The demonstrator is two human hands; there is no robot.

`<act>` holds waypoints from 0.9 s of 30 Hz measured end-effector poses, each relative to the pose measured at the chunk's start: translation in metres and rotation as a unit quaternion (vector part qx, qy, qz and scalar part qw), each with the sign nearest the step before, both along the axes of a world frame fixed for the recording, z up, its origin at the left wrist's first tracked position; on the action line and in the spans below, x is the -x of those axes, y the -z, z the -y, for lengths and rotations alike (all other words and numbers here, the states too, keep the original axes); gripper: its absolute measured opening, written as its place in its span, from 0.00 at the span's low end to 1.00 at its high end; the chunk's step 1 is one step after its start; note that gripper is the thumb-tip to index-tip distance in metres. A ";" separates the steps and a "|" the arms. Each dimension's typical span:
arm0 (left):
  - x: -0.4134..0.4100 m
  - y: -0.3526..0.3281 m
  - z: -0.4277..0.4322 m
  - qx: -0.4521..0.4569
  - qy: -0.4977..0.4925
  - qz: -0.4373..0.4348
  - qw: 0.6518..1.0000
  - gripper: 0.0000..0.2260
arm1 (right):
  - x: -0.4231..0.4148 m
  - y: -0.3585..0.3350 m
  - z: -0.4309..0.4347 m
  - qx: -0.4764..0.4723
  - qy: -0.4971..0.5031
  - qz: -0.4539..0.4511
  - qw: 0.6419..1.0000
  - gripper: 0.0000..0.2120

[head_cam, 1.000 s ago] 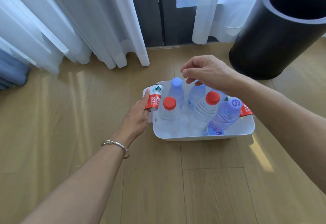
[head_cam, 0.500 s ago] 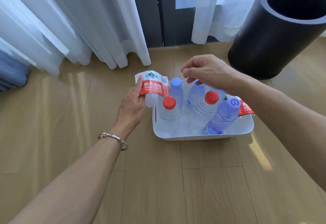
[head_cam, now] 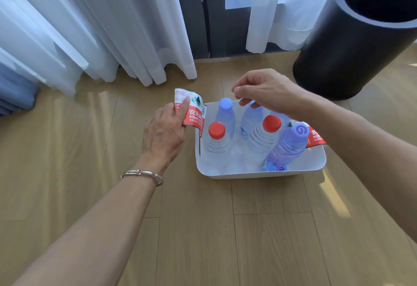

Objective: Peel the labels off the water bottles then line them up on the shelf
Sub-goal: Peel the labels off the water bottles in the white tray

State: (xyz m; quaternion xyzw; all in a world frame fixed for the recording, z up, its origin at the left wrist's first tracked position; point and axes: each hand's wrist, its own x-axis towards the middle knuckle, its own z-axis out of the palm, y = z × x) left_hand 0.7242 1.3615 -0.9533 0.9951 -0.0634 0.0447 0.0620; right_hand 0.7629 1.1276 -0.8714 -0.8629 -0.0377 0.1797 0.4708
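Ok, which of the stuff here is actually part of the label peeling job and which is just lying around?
Job: left hand holding a peeled label; right hand above the bottles in the white tub; another loose label at its right rim.
Lying about: black bin, curtains, bracelet.

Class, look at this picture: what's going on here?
A person works at a white plastic tub of clear water bottles on a wooden floor. Their left hand holds a peeled red-and-white label beside the tub. Their right hand hovers, fingers curled, over a blue-capped bottle at the back; whether it grips the cap is unclear.
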 end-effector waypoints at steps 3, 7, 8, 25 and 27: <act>0.000 0.002 0.002 -0.009 -0.023 -0.012 1.000 0.25 | 0.000 0.002 -0.002 0.007 -0.006 0.002 1.000 0.06; 0.003 0.012 0.002 -0.032 -0.030 -0.053 0.998 0.26 | -0.001 0.004 -0.004 0.010 -0.012 0.000 1.000 0.05; 0.005 0.015 0.002 -0.041 -0.029 -0.067 0.997 0.26 | -0.001 0.004 -0.003 0.009 -0.012 0.000 1.000 0.05; 0.002 0.011 0.021 0.147 -0.039 -0.257 0.954 0.32 | -0.002 0.034 -0.049 0.288 -0.136 0.076 0.945 0.16; -0.002 0.008 0.024 0.171 -0.035 -0.239 0.955 0.30 | -0.006 0.039 -0.057 0.301 -0.142 0.078 0.940 0.15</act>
